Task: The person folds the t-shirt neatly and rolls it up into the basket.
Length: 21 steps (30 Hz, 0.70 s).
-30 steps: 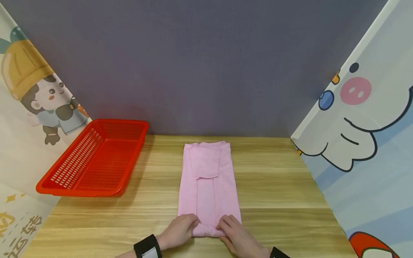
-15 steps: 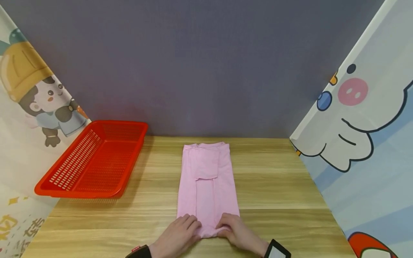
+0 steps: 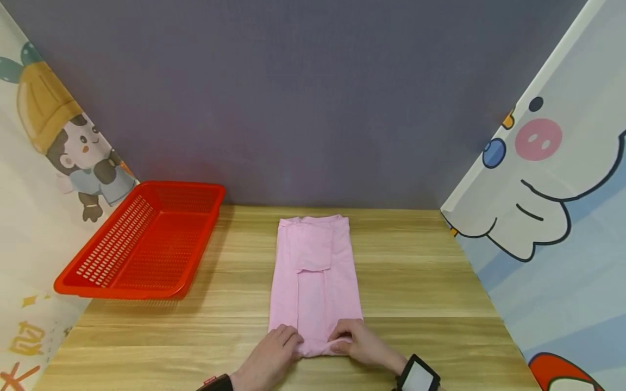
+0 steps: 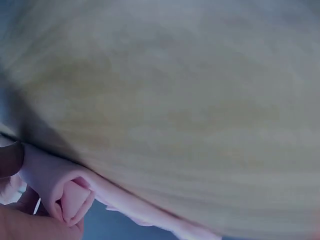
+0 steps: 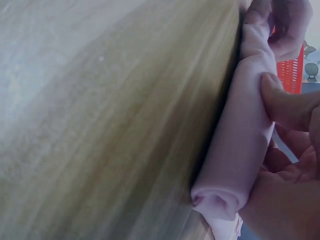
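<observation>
A pink folded garment (image 3: 313, 298) lies lengthwise on the wooden table, with a smaller folded flap on its upper half. Its near end is turned into a short roll, whose spiral end (image 4: 75, 197) shows in the left wrist view. At the left of that roll, my left hand (image 3: 272, 352) pinches it, fingers on top. My right hand (image 3: 359, 342) grips the right part, fingers arched over and thumb on the near side. The right wrist view shows the rolled cloth (image 5: 235, 130) between thumb and fingers.
To the left stands a red plastic basket (image 3: 166, 244) with slotted sides. A grey panel (image 3: 303, 108) rises behind the wooden tabletop (image 3: 415, 282). Printed cartoon sheets flank it, one at the left (image 3: 34, 228) and another at the right (image 3: 587, 217).
My left hand has turned so its back faces up more over the roll. The right hand's fingers have shifted slightly forward, and its wrist has turned. Basket and garment's far end stay put.
</observation>
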Each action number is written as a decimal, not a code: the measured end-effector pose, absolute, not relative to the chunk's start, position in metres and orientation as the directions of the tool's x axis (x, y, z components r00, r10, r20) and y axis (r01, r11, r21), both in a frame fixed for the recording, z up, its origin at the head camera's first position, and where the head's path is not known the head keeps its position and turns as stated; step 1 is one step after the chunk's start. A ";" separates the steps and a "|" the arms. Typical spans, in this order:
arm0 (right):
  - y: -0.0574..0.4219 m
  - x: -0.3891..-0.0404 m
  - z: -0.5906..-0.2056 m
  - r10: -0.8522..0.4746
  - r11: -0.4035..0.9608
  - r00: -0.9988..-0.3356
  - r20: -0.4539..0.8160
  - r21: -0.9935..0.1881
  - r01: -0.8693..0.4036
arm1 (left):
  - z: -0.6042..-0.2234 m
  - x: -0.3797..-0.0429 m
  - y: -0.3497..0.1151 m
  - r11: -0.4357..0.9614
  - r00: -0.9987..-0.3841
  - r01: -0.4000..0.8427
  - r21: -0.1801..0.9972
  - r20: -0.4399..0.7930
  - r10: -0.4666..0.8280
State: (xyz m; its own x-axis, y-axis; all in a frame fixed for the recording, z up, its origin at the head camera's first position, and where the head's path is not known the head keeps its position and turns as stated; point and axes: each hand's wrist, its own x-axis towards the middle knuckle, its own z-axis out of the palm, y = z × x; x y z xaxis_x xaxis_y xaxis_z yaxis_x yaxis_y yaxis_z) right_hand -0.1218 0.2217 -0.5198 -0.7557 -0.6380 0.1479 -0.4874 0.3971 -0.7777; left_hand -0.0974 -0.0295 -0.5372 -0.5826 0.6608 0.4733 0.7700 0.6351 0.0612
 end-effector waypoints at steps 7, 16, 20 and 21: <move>0.225 -0.119 -0.519 -0.654 0.455 -0.741 0.151 -0.704 -0.546 | -0.533 -0.108 -0.031 0.566 -0.706 0.708 0.422 0.432 0.561; 0.220 -0.106 -0.520 -0.675 0.596 -0.672 0.305 -0.311 -0.740 | -0.525 -0.116 -0.033 0.553 -0.783 0.606 0.572 0.304 0.543; 0.217 -0.105 -0.520 -0.706 0.574 -0.595 0.384 -0.183 -0.798 | -0.522 -0.120 -0.033 0.555 -0.807 0.551 0.623 0.230 0.544; 0.216 -0.105 -0.521 -0.713 0.568 -0.582 0.392 -0.163 -0.806 | -0.521 -0.121 -0.033 0.558 -0.813 0.537 0.633 0.210 0.544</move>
